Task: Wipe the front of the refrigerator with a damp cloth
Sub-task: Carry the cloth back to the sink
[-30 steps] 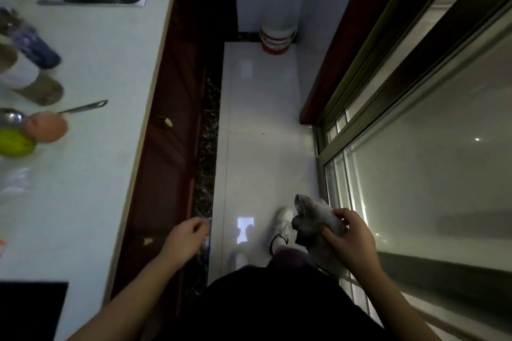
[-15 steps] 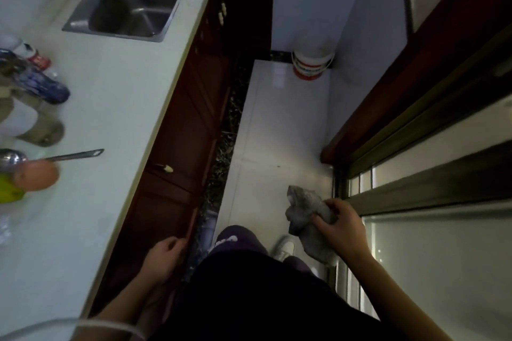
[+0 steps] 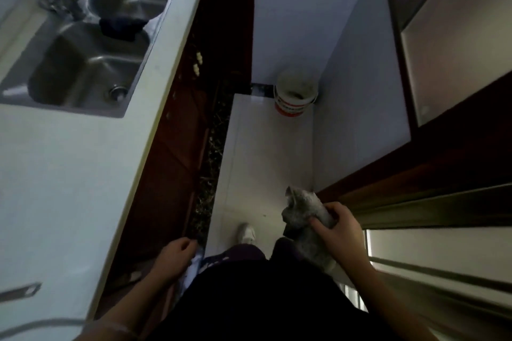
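My right hand (image 3: 336, 227) grips a crumpled grey cloth (image 3: 300, 209) at waist height, above the white floor. One end of the cloth sticks up and the other hangs down beside my leg. My left hand (image 3: 177, 256) hangs by my side near the dark red cabinet fronts, fingers loosely curled and holding nothing. No refrigerator is plainly in view; a dark brown frame with pale panels (image 3: 457, 44) stands at the upper right.
A white counter (image 3: 69, 174) with a steel double sink (image 3: 91, 44) and a dark rag in it runs along the left. A white and red bucket (image 3: 295, 94) stands in the far corner of the narrow floor. Sliding glass doors (image 3: 443, 246) line the right.
I have walked forward along the aisle; the sink and bucket are closer and the counter items have dropped out of view. My right hand keeps hold of the cloth. My left hand still hangs.
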